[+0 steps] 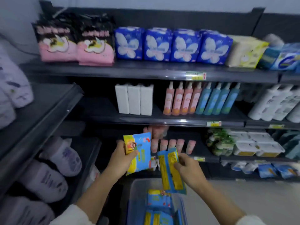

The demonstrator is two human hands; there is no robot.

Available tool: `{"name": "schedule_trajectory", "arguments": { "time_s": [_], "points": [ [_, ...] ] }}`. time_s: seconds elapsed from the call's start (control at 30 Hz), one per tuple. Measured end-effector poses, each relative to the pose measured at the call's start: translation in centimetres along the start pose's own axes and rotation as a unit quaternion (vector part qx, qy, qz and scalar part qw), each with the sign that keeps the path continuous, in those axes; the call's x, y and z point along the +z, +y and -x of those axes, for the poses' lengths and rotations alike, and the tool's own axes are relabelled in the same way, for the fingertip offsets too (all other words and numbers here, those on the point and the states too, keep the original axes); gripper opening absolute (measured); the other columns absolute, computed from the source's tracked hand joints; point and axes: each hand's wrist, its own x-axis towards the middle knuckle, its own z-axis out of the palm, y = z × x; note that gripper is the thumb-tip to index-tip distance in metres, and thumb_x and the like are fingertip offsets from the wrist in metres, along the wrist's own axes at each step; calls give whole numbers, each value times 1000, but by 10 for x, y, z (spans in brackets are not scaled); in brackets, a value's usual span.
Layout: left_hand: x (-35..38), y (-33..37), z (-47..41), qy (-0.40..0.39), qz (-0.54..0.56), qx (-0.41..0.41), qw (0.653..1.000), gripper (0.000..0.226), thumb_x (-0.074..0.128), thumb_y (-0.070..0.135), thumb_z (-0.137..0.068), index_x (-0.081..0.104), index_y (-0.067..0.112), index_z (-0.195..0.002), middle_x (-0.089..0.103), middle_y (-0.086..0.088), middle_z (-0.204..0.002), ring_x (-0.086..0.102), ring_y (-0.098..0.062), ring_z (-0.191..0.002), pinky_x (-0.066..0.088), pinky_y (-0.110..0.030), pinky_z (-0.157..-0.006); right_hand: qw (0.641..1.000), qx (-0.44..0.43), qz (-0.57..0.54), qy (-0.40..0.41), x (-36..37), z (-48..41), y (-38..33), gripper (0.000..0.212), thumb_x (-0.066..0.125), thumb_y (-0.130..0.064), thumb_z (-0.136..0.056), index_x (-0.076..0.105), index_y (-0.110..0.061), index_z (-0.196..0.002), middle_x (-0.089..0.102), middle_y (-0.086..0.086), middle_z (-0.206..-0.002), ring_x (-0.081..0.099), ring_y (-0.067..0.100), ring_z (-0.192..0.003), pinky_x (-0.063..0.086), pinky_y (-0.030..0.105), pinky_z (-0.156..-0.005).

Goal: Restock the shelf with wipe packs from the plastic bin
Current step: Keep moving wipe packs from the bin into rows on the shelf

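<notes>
Left hand [120,161]: held above and to the left of the plastic bin [138,185]; fingers clamped on a blue-and-yellow wipe pack [138,153], thumb across its printed front, pack upright and slightly tilted.
Right hand [189,169]: held above the bin's right half; fingers closed on a second wipe pack [171,171], which showed its yellow-and-blue reverse side and hung with its long edge downward.
Pack spacing: the two held packs were near each other, not touching.
Plastic bin: clear-walled, directly below both hands; more packs of the same kind [158,207] lay inside it, some flat and some on edge.
Shelf [178,157]: dark unit behind the bin. The tier just above the bin carried pink tubes [172,145]; both held packs were in front of that tier, not resting on it.
Upper tiers: pink spray bottles [181,99] and white boxes [134,99] sat higher above the bin; blue packets [172,45] lined the top tier.
Image quality: blurred, so print on the packs could not be read.
</notes>
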Motion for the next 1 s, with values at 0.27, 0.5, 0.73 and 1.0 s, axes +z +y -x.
{"name": "schedule_trajectory", "arguments": {
  "time_s": [0.27, 0.5, 0.73, 1.0],
  "points": [
    [-71, 66, 75, 30, 146, 44, 988, 32, 68, 2, -82, 53, 22, -102, 66, -6, -107, 66, -22, -98, 55, -50, -81, 995, -94, -30, -32, -32, 35, -62, 13, 58, -10, -86, 64, -19, -94, 65, -4, -83, 60, 16, -82, 44, 29, -72],
    [-100, 93, 169, 191, 148, 81, 967, 35, 68, -2, -80, 54, 23, -98, 64, 0, -97, 63, -20, -92, 55, -42, -79, 973, -208, -50, -89, -42, 52, -96, 18, 57, -12, -89, 62, -28, -96, 67, -4, -90, 61, 16, -85, 48, 33, -78],
    [-98, 82, 291, 382, 162, 51, 908, 21, 71, -4, -76, 64, 13, -87, 71, -5, -87, 67, -22, -82, 57, -37, -71, 928, -328, -28, -176, -29, 98, -111, 18, 59, -11, -88, 66, -19, -103, 66, -3, -90, 60, 17, -87, 45, 28, -76],
    [-112, 65, 469, 570, 150, 31, 807, 14, 71, 12, -81, 65, 14, -93, 72, -5, -94, 69, -24, -90, 57, -48, -78, 831, -425, -76, -352, 30, 218, -142, 13, 62, -9, -87, 65, -21, -84, 71, 3, -82, 64, 24, -82, 49, 39, -79]
  ]
}}
